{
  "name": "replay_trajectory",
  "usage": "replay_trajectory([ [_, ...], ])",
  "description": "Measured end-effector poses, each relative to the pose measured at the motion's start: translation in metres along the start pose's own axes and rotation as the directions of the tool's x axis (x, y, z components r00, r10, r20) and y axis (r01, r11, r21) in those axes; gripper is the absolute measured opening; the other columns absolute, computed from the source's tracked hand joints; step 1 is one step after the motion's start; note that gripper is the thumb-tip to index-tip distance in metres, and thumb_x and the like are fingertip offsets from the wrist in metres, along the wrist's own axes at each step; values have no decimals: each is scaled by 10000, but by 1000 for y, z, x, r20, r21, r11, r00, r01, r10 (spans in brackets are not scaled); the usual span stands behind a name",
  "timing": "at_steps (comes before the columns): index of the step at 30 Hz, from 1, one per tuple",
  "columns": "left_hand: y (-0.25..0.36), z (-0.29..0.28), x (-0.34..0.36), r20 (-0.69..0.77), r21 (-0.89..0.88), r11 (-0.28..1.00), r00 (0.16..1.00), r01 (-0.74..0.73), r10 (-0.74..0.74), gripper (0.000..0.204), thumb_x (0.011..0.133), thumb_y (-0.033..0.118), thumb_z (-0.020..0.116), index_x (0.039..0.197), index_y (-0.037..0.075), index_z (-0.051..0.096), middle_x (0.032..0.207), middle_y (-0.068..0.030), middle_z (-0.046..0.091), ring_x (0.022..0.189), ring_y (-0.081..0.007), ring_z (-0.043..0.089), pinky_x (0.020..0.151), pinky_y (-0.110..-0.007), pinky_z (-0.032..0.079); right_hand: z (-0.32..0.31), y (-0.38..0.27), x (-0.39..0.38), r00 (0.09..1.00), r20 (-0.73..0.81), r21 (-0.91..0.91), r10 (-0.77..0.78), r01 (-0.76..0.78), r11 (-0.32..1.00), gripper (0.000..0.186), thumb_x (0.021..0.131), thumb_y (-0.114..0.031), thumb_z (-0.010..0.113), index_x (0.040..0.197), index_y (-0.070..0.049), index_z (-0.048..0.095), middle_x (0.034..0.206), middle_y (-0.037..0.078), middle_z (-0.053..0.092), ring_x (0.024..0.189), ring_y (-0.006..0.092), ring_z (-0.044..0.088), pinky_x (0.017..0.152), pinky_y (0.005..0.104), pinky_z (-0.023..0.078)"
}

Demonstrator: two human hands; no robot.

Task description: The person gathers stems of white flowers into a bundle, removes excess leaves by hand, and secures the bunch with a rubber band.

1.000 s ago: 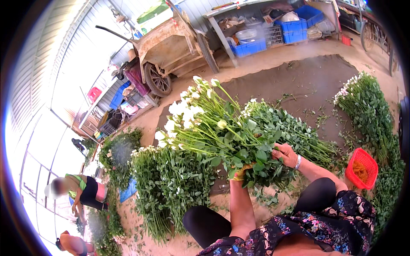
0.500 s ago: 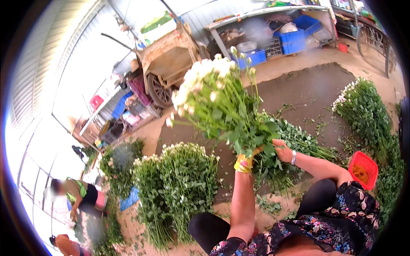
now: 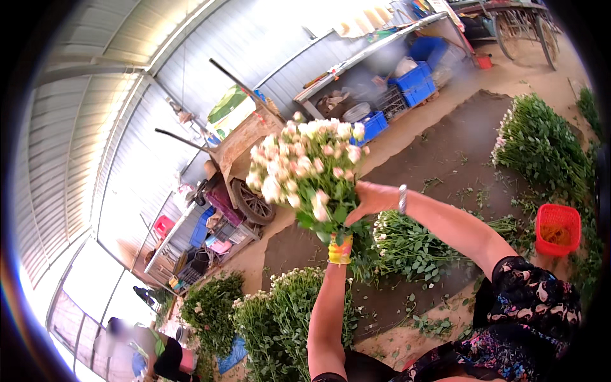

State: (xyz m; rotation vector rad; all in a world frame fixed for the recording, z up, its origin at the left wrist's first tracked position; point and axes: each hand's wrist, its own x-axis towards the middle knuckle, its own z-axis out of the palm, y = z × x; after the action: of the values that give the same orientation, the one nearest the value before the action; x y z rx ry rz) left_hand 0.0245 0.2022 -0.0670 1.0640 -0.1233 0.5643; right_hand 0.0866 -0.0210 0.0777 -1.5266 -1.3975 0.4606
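A bunch of pale pink and cream roses point(image 3: 304, 159) stands upright in front of me, blossoms up. My left hand point(image 3: 340, 249), in a yellow patterned glove, is closed round its stems below the leaves. At the right side of the bunch, just under the blossoms, is my bare right hand point(image 3: 375, 200). Its thumb and fingers are apart, cupped against the flowers, with the fingertips partly hidden. Beneath my right forearm more cut roses point(image 3: 414, 245) lie on the dark ground sheet point(image 3: 439, 153).
Upright rose bundles point(image 3: 286, 325) stand at the near left, another pile point(image 3: 541, 143) at the right. A red plastic basket point(image 3: 558, 223) sits by my right elbow. Farther off are a wooden cart point(image 3: 245, 149), a shelf with blue crates point(image 3: 414, 83) and a co-worker point(image 3: 156, 350) at lower left.
The bunch has swung more upright and the blossoms now face me. My right hand has risen from the lower leaves to just below the blossoms. The view has turned and shifted.
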Motion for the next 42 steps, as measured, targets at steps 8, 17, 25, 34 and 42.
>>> replay_trajectory([
  [8,-1,13,-41,-86,44,999,996,24,-20,279,899,121,548,1158,19,537,1066,-83,592,898,-186,580,766,-322,510,48,77,5,837,38,-126,-546,546,828,587,862,-246,626,1376,-133,366,1438,60,342,1300,206,336,1090,364,303],
  [17,3,18,-35,-93,86,996,996,8,0,269,896,121,540,1140,9,554,1066,-90,599,901,-191,588,775,-322,511,48,138,6,974,135,945,-182,-72,320,458,876,-207,635,1297,-143,468,1325,-1,489,1175,177,492,958,360,463],
  [25,20,6,-25,-112,177,984,993,-9,29,262,894,121,533,1123,-1,570,1066,-96,605,903,-195,595,783,-322,512,40,47,-28,969,47,635,-241,158,756,587,869,-281,593,1388,-153,350,1442,45,348,1318,238,316,1136,405,213],
  [34,53,0,-6,-92,306,949,990,-71,104,258,891,121,526,1104,-11,587,1065,-103,612,906,-199,604,792,-323,513,37,41,-23,866,-275,-54,-417,419,906,901,746,-136,738,1441,-54,169,1365,160,373,1189,260,481,984,372,423],
  [42,111,-17,7,-86,659,741,965,-131,247,258,888,121,519,1088,-21,602,1065,-109,618,908,-203,611,801,-323,514,-45,205,-46,895,-420,-570,-148,-134,810,144,768,-138,616,850,-38,553,778,125,571,676,290,576,649,418,474],
])
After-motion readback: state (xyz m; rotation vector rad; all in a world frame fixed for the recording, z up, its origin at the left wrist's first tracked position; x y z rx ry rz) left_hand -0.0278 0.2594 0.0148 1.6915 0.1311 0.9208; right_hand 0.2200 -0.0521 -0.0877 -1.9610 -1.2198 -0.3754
